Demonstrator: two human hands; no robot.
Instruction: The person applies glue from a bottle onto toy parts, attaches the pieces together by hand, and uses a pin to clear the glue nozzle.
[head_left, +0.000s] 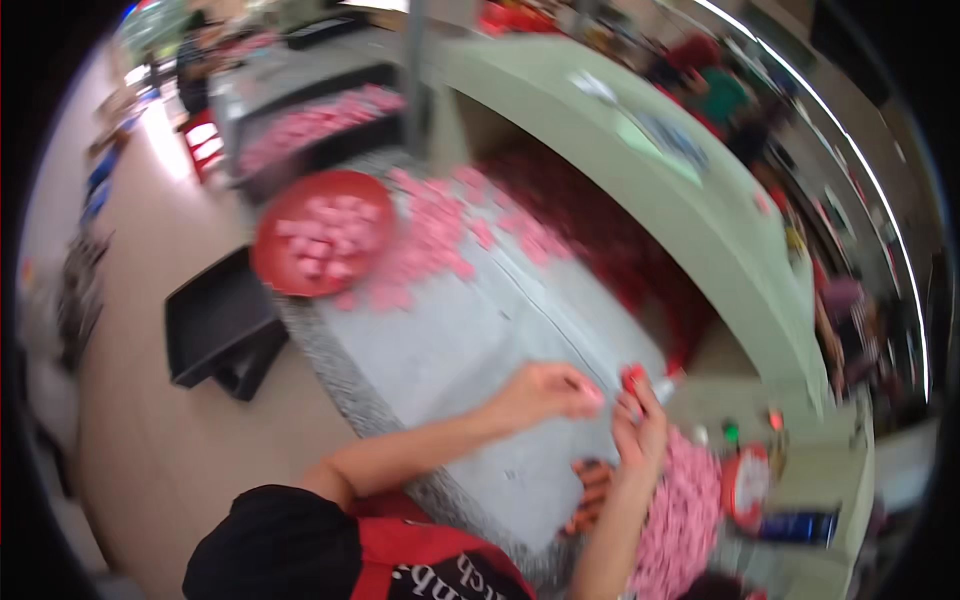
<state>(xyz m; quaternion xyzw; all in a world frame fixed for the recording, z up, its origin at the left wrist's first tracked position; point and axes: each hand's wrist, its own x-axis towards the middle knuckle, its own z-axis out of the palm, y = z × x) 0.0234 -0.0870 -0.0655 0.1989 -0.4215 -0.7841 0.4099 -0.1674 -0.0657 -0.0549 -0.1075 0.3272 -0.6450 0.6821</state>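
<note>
My left hand [548, 390] reaches over the grey-white work surface [450, 340], its fingers pinched on a small pink piece [592, 397]. To its right, my right hand [640, 432] is raised with the fingers closed on a small red object [634, 377]; blur hides what kind it is. A large heap of pink pieces [680, 515] lies beside my right forearm. Between my forearms, near the table edge, sits an orange-brown and dark striped thing [590, 493]. More loose pink pieces [430, 235] are scattered across the far part of the surface.
A red basin [268, 255] of pink pieces stands at the far left table edge. Beyond it is a black tray [345, 150] with more. Black crates [215, 315] stand left of the table. A pale green shelf unit [600, 100] rises along the right; a dark blue box [800, 527] lies right.
</note>
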